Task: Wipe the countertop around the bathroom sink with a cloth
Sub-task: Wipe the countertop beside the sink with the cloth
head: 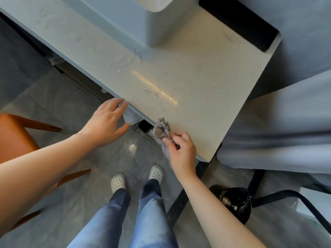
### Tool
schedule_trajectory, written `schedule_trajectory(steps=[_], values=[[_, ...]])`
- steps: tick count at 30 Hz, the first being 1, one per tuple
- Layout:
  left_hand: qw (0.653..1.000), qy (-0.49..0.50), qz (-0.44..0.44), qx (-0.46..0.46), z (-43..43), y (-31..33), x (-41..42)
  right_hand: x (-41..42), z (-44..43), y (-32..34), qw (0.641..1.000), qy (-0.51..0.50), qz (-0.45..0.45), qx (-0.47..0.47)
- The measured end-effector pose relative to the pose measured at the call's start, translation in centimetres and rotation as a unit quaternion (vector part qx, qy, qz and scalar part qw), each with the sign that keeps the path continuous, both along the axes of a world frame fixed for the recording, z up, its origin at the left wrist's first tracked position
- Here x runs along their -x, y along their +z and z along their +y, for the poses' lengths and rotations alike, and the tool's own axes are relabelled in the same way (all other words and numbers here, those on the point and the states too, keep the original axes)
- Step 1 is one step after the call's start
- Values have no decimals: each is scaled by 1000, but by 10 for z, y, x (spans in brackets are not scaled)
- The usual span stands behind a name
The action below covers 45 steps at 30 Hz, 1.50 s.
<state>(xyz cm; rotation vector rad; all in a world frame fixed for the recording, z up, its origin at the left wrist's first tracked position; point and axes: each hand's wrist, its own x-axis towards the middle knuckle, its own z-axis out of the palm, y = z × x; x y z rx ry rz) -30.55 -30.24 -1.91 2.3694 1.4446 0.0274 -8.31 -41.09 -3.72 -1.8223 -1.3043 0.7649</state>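
While the right hand [180, 151] pinches the bunched cloth [162, 130] at the countertop [197, 86] edge, fingertips forward for scrubbing, the spread, empty left hand [107, 120] steadies alongside.

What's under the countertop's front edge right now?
Below the countertop edge: grey floor tiles, a dark gap and a pale hanging corner by the left hand. The cloth covers the edge there.

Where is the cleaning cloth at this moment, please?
In the head view the cloth is bunched at the near edge of the countertop, pinched in the right hand, with a tail hanging over the edge towards the floor.
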Motion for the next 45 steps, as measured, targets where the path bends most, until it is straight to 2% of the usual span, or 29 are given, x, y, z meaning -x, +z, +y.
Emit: schedule_trajectory(steps=[4, 6, 10, 14, 23, 30, 32, 36, 38, 42, 45], values=[[1000, 3, 10, 5, 11, -7, -2, -33, 22, 23, 996, -91, -1, -20], [1000, 3, 23, 14, 12, -10, -4, -59, 46, 26, 992, -118, -36, -21], [999, 6, 36, 19, 11, -17, -4, -95, 86, 11, 980, -175, -91, 7], [999, 14, 40, 25, 11, -21, -2, -92, 100, -9, 973, -196, -119, 12], [999, 1, 31, 23, 14, -22, 4, -27, 107, -17, 982, -116, -147, -35], [1000, -6, 6, 26, 20, -18, 12, 24, 63, -18, 990, -21, -131, -37], [1000, -6, -11, 19, 28, -16, 18, 30, 51, -15, 993, 16, -111, -27], [998, 48, -31, -9, 42, -15, 30, 32, 39, 1, 997, 71, -9, 39], [998, 60, -24, -14, 46, -18, 31, 26, 45, 9, 999, 46, -4, 24], [998, 61, -7, -9, 53, -24, 32, -9, 89, 18, 996, -77, -48, -15], [999, 49, 3, -12, 55, -27, 37, -37, 123, 11, 985, -152, -79, 0]])
